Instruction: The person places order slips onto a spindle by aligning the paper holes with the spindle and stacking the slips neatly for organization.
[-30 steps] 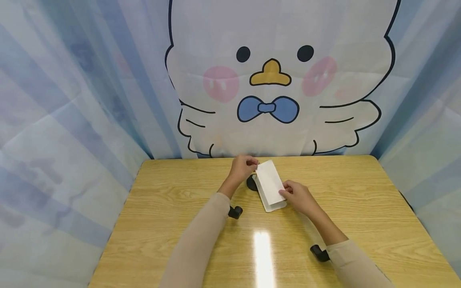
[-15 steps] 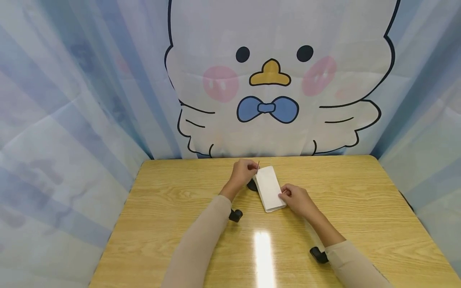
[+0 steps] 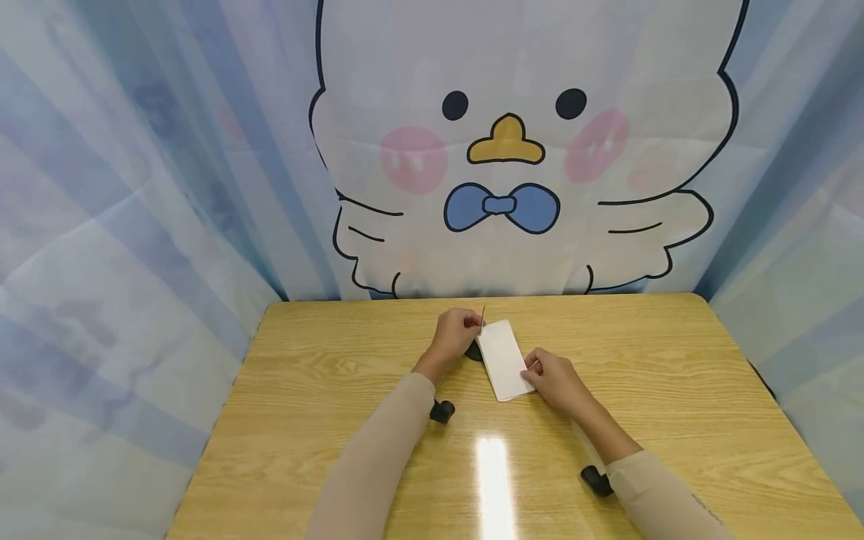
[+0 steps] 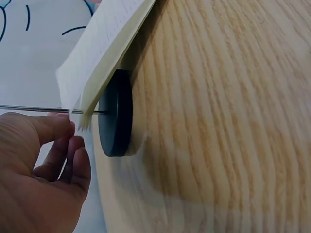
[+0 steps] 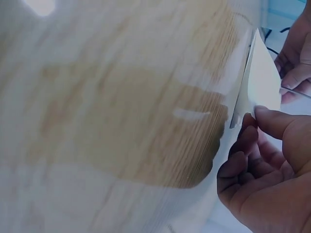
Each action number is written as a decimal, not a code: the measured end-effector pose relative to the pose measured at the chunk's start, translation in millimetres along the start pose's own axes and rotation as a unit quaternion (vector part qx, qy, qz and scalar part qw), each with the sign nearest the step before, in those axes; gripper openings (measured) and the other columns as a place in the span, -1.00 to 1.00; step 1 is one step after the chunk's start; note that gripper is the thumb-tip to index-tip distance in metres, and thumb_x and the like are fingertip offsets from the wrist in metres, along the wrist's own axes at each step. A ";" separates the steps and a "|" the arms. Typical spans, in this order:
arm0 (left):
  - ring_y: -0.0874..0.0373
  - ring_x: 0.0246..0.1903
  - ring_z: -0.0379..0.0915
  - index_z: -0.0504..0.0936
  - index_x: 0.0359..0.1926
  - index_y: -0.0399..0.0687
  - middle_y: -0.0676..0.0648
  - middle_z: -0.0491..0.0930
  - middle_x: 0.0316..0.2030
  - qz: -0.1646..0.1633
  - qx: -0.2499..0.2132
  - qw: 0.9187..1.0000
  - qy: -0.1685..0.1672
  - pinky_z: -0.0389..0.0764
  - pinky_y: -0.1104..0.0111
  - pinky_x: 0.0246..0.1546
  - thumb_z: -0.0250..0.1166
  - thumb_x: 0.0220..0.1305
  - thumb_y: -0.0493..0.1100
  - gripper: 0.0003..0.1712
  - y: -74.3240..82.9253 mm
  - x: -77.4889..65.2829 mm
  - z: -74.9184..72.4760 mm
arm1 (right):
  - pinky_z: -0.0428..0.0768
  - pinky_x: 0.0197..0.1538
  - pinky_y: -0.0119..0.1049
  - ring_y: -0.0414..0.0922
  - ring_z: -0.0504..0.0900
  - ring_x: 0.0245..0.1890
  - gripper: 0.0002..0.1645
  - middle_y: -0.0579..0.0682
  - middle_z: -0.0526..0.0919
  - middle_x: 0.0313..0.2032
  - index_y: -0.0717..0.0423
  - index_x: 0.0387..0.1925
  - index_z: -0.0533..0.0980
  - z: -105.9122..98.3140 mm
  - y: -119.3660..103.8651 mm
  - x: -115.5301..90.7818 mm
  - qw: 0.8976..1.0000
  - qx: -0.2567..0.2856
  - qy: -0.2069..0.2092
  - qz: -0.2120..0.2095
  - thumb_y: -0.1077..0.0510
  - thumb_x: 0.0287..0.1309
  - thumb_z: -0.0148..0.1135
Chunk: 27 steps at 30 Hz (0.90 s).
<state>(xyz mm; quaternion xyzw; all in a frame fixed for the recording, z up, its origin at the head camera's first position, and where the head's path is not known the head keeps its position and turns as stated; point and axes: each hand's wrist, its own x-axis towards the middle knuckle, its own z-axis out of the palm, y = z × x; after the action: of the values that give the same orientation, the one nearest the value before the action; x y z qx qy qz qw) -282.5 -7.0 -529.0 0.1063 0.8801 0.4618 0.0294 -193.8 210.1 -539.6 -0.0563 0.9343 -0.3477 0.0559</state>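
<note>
A paper spike stands on the wooden table, its thin metal rod (image 3: 482, 316) upright from a round black base (image 4: 116, 114). The white top sheet (image 3: 502, 360) has the rod through its upper left corner. My left hand (image 3: 454, 331) pinches that corner beside the rod, thumb against fingers. Below it, a thin stack of sheets (image 4: 104, 80) sits on the rod just above the base. With thumb and fingertips, my right hand (image 5: 272, 165) pinches the sheet's lower right corner. In the head view, the left hand and sheet partly hide the base.
The wooden table (image 3: 304, 420) extends around the hands, with a bright light reflection near its front. Behind it hangs a curtain (image 3: 499, 262) with a cartoon bird. Black wrist-camera mounts (image 3: 442, 412) show beside both sleeves.
Both hands have moved down with the top sheet, which slid lower along the rod. The gap between it and the sheets beneath has narrowed, and more of the rod now shows above it.
</note>
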 end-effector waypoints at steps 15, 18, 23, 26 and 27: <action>0.20 -0.31 0.52 0.79 -0.30 -0.14 -0.05 0.72 -0.33 0.014 0.022 1.000 0.005 0.58 0.43 -0.28 0.37 0.33 -0.39 -0.88 -6.3 0.6 7.3 | 0.55 -0.30 -0.24 -0.14 0.56 -0.40 -0.83 0.00 0.64 -0.42 0.19 -0.25 0.52 3.0 -4.3 0.2 0.999 -0.044 -0.008 0.008 0.21 0.32 0.37; 0.19 -0.32 0.47 0.78 -0.31 -0.13 -0.06 0.69 -0.32 0.020 0.028 0.999 0.002 0.53 0.43 -0.31 0.36 0.34 -0.38 -0.88 -5.9 -0.2 7.0 | 0.56 -0.29 -0.22 -0.13 0.57 -0.39 -0.82 0.02 0.66 -0.39 0.19 -0.24 0.51 3.2 -5.5 -0.3 0.998 -0.057 -0.006 0.003 0.21 0.30 0.39; 0.18 -0.28 0.44 0.79 -0.27 -0.12 -0.06 0.65 -0.29 0.023 0.041 0.999 0.000 0.52 0.42 -0.28 0.35 0.38 -0.35 -0.89 -6.3 -2.5 7.1 | 0.56 -0.29 -0.21 -0.12 0.56 -0.39 -0.81 0.02 0.65 -0.39 0.19 -0.22 0.51 3.9 -5.0 -0.9 0.998 -0.059 -0.011 0.001 0.20 0.31 0.39; 0.19 -0.28 0.46 0.79 -0.23 -0.11 -0.04 0.64 -0.29 0.018 0.042 0.999 -0.001 0.54 0.42 -0.27 0.34 0.40 -0.32 -0.89 -6.2 -4.2 7.4 | 0.58 -0.27 -0.19 -0.11 0.58 -0.37 -0.81 0.03 0.65 -0.36 0.19 -0.21 0.51 3.1 -4.4 -1.3 0.999 -0.052 -0.015 0.002 0.20 0.31 0.38; 0.19 -0.27 0.46 0.79 -0.22 -0.11 -0.04 0.64 -0.29 0.016 0.040 0.999 -0.002 0.55 0.42 -0.27 0.33 0.41 -0.31 -0.89 -6.0 -4.7 7.5 | 0.59 -0.26 -0.18 -0.10 0.59 -0.35 -0.81 0.04 0.66 -0.35 0.19 -0.21 0.51 2.5 -4.8 -1.6 0.999 -0.049 -0.017 0.002 0.20 0.31 0.38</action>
<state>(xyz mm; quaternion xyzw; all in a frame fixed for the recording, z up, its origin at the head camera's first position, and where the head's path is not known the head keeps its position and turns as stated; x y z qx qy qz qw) -277.8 -5.3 -538.4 0.1228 0.8960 0.4263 0.0194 -191.5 205.1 -538.2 -0.0624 0.9493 -0.3001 0.0694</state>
